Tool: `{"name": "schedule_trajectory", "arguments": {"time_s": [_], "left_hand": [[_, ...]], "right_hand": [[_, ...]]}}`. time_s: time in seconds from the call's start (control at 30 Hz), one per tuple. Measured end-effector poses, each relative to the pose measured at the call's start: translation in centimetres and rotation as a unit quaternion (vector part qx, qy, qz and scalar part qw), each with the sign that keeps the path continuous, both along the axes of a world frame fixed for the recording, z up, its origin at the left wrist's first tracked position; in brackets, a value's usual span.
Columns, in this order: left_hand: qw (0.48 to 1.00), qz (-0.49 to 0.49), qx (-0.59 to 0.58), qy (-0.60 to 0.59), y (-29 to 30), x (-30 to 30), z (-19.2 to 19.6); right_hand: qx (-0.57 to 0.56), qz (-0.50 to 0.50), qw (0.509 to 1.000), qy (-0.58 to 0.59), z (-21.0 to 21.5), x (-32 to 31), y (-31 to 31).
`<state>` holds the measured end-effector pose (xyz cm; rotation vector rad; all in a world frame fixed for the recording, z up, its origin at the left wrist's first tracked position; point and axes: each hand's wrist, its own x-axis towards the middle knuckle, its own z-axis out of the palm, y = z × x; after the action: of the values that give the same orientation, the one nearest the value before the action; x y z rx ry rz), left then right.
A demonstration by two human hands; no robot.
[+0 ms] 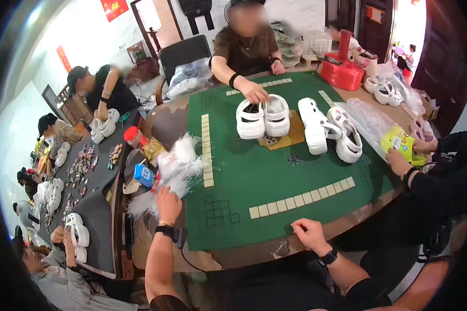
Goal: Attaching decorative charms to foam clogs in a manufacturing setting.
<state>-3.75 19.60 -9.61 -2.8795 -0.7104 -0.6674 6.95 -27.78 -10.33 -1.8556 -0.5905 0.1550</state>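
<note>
- Hands first: the left hand (168,203) reaches out past the table edge into a heap of thin clear plastic fasteners (177,171), fingers bent down into the strands; whether they have closed on any cannot be made out, since the fingertips are buried in the pile.
- The right hand (309,234) rests on the brown rim of the table (244,254), fingers curled loosely inward, holding nothing that shows.
- Both wrists carry dark bands; the forearms enter from the lower edge and are cut off there.
- The heap of fasteners lies at the left edge of the green mat (264,176), beside a small blue box (143,175) and a red-capped jar (134,137); its outline blurs into white glare, so single pieces are hard to tell apart.
- On the mat, well apart from both hands, stand two pairs of white clogs: one pair (263,116) under the hand of a person seated opposite, another pair (331,129) further right, lying partly on their sides.
- Rows of pale tiles (302,196) edge the mat.
- At the right a second person's hands hold a yellow-green packet (401,145); the body is mostly lost in dark sleeve and picture rim.
- Left of the table a dark bench (91,176) bears more white clogs and small coloured charms, too small to identify.
</note>
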Motion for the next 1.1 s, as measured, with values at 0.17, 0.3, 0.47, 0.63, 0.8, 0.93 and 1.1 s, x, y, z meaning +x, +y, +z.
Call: {"name": "schedule_trajectory", "arguments": {"time_s": [0.17, 0.3, 0.47, 0.63, 0.8, 0.93, 1.1], "left_hand": [[0.999, 0.008, -0.036, -0.03, 1.7, 0.0, -0.6], [0.971, 0.032, -0.158, -0.179, 1.2, 0.1, 0.5], [0.94, 0.047, -0.214, -0.263, 0.4, -0.9, 2.6], [0.935, -0.006, -0.205, -0.289, -4.7, -0.3, 6.7], [0.939, -0.102, -0.178, -0.278, -10.8, -0.2, 10.8], [0.936, -0.162, -0.203, -0.237, -14.0, -1.1, 11.8], [0.912, -0.216, -0.241, -0.253, -17.9, -2.8, 13.3]], "right_hand": [[-0.004, 0.01, 1.0, 0.026, -2.1, 1.0, 0.5], [-0.031, 0.007, 0.999, 0.035, -1.7, 0.1, -0.1], [-0.025, 0.018, 0.999, 0.011, -1.3, -0.9, -0.7], [0.016, 0.013, 0.997, 0.074, -0.8, 0.6, 0.4], [-0.006, 0.038, 0.951, -0.306, 10.4, 5.1, 3.1], [0.09, 0.003, 0.902, -0.423, 19.7, 6.6, 5.5], [0.066, 0.103, 0.897, -0.424, 22.1, 3.8, 6.8]]}}
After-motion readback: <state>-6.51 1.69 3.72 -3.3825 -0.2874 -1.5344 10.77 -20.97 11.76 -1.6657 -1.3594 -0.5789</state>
